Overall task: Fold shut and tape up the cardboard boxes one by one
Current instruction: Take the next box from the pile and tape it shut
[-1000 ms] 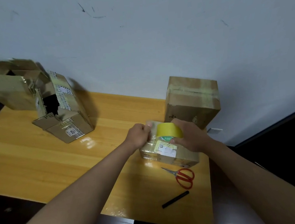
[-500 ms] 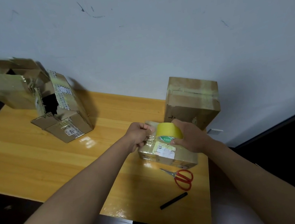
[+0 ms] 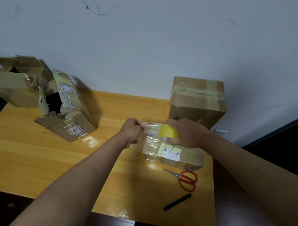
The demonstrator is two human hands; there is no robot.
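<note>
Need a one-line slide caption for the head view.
Left hand pulls clear tape from the yellow roll held by the right hand over a small box; scissors nearby.

We have 1 view, from a head-worn camera looking forward and down over both forearms onto a yellow wooden table [image 3: 29, 158] that meets a grey wall [image 3: 155, 47]. The wide lens bends the edges; the hands sit near the centre, fairly close.
</note>
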